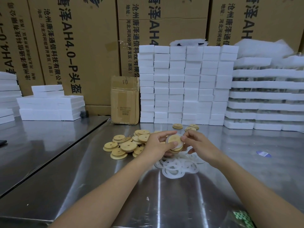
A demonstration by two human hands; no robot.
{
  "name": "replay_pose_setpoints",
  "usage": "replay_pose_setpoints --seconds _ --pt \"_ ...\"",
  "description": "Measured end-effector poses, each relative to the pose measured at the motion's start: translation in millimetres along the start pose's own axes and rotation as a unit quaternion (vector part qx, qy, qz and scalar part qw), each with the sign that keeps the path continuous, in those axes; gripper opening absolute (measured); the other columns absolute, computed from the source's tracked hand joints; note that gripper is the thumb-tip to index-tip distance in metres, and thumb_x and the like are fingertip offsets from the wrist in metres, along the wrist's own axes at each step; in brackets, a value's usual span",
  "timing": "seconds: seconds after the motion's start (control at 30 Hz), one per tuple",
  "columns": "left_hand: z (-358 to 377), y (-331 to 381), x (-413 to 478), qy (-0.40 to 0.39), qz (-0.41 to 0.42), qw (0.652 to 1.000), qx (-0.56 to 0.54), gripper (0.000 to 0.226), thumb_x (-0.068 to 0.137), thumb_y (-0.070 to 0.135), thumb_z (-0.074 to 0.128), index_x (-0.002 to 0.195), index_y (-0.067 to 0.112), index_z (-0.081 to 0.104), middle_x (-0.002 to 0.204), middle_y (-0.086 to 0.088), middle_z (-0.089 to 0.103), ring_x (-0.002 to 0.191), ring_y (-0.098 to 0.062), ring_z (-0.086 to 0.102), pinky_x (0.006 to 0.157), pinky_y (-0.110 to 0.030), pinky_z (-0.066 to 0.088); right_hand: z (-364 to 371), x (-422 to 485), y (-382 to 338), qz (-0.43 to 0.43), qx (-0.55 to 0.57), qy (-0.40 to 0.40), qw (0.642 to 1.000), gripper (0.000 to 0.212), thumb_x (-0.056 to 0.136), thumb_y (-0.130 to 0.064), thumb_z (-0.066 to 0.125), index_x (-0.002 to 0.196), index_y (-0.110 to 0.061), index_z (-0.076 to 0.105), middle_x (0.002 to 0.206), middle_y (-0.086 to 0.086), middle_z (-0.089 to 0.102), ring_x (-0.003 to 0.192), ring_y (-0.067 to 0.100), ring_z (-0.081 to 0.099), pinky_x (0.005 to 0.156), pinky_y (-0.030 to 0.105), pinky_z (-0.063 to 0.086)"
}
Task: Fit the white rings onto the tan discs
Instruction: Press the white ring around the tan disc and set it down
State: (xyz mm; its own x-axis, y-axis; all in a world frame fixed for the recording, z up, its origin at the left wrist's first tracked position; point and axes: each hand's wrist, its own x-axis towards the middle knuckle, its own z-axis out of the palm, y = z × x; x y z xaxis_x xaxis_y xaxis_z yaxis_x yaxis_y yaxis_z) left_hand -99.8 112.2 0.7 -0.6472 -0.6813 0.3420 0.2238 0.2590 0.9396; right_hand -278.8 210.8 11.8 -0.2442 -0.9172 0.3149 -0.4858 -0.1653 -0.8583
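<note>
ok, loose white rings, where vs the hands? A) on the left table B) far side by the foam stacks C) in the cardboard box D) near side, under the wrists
D: the white rings lie heaped on the table, nearer the person than the left hand and right hand holding a tan disc.

Open steel table (181,203) near edge; disc pile (125,145) left, ring heap (177,165) centre, foam stacks (184,86) wall off back.
</note>
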Motion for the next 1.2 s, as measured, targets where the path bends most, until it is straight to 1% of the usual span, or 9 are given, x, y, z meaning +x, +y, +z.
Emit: replay_pose_setpoints --seconds 0.13,0.27,0.5,0.63,0.73,0.87,0.97,1.1,1.2 --pt "-1 4 1 0.015 0.007 0.999 -0.036 0.040 0.093 0.001 0.080 0.127 0.022 0.075 0.116 -0.008 0.081 0.102 -0.026 0.080 0.076 -0.034 0.065 -8 1 -3 0.007 0.027 -0.019 0.999 0.026 0.105 -0.029 0.062 0.099 -0.004 0.064 0.097 -0.001 0.076 0.095 0.014 0.073 0.084 0.036 0.052" --pt "-2 5 0 0.008 0.004 0.999 -0.047 0.040 0.093 0.002 0.080 0.127 0.023 0.075 0.116 -0.009 0.081 0.106 -0.030 0.079 0.079 -0.037 0.067 -15 -2 -6 0.018 0.041 -0.050 0.998 0.031 0.104 -0.029 0.064 0.106 0.002 0.063 0.106 0.006 0.077 0.102 0.016 0.072 0.089 0.035 0.052" --pt "2 -2 1 0.025 0.019 0.999 -0.035 0.040 0.093 0.000 0.080 0.123 0.027 0.078 0.121 -0.009 0.079 0.096 -0.023 0.080 0.072 -0.035 0.066 -14 -6 -3 0.027 0.011 -0.041 0.999 0.032 0.100 -0.040 0.069 0.102 -0.009 0.074 0.106 0.008 0.078 0.107 0.024 0.073 0.092 0.038 0.053" --pt "3 -10 2 0.038 0.031 0.999 0.006 0.042 0.092 0.005 0.082 0.125 0.031 0.078 0.128 -0.003 0.076 0.113 -0.022 0.076 0.083 -0.046 0.067 -11 -5 1 0.036 -0.011 -0.045 0.998 0.030 0.097 -0.042 0.074 0.098 -0.013 0.075 0.099 0.005 0.080 0.104 0.022 0.074 0.091 0.037 0.053" --pt "1 -11 2 0.027 0.036 0.998 0.039 0.042 0.093 0.008 0.082 0.125 0.035 0.078 0.130 0.005 0.074 0.116 -0.013 0.072 0.083 -0.037 0.067 -10 -3 3 0.031 -0.014 -0.041 0.999 0.029 0.098 -0.039 0.073 0.099 -0.010 0.073 0.097 0.005 0.081 0.099 0.020 0.077 0.090 0.037 0.052" --pt "-1 -15 4 0.005 0.059 0.983 0.173 0.044 0.091 0.017 0.084 0.129 0.037 0.076 0.131 0.018 0.073 0.127 0.000 0.063 0.109 -0.025 0.051 -7 1 6 0.015 -0.012 -0.017 1.000 0.021 0.100 -0.030 0.071 0.098 -0.009 0.071 0.090 0.003 0.079 0.087 0.015 0.077 0.082 0.034 0.052" --pt "1 -17 3 -0.006 0.049 0.979 0.196 0.047 0.089 0.018 0.087 0.131 0.037 0.076 0.138 0.016 0.071 0.132 0.000 0.061 0.102 -0.014 0.049 -7 2 10 0.012 -0.044 -0.017 0.999 0.018 0.102 -0.026 0.067 0.098 -0.009 0.071 0.085 -0.003 0.078 0.079 0.005 0.072 0.079 0.032 0.053" --pt "2 -15 4 0.001 0.011 0.991 0.135 0.044 0.091 0.012 0.086 0.130 0.032 0.078 0.135 0.012 0.072 0.126 -0.010 0.067 0.098 -0.042 0.063 -15 5 11 0.022 -0.038 -0.035 0.998 0.022 0.102 -0.034 0.068 0.102 -0.014 0.075 0.097 -0.006 0.080 0.091 0.004 0.073 0.084 0.028 0.052" --pt "5 -11 3 0.008 -0.013 0.996 0.088 0.043 0.092 0.006 0.083 0.127 0.029 0.079 0.134 0.007 0.073 0.115 -0.022 0.074 0.079 -0.038 0.067 -22 6 13 0.035 -0.027 -0.045 0.998 0.022 0.101 -0.036 0.069 0.106 -0.016 0.078 0.109 -0.003 0.080 0.106 0.015 0.073 0.087 0.025 0.053"
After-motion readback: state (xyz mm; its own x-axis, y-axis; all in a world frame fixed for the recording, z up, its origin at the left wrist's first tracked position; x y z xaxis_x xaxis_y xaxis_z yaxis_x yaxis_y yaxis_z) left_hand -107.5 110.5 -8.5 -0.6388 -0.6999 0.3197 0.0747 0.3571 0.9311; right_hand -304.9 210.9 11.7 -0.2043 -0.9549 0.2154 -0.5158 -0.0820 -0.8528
